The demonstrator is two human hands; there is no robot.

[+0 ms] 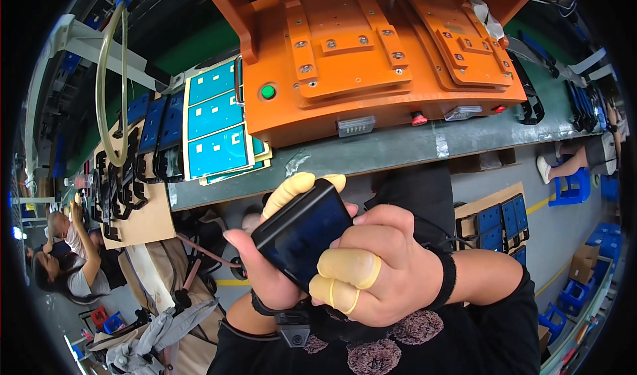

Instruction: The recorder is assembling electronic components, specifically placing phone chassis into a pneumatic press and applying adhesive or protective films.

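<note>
Just in front of the orange machine [265, 126], the left hand [275, 279] is closed around a black rectangular device with a dark screen [305, 232], thumb along one edge and yellow-covered fingers reaching behind it. The right hand [405, 269] is half closed, its curled fingers, two in yellow covers, against the device's near right side; whether it grips or only touches cannot be told. The device sits tilted between both hands, apart from the machine. Behind the hands, the machine rests on a dark green surface [385, 157]. Left of the machine lie teal sheets [215, 122] and, farther left, black frames [123, 192]. Right of the machine and nearer the wearer are blue panels [491, 218].
</note>
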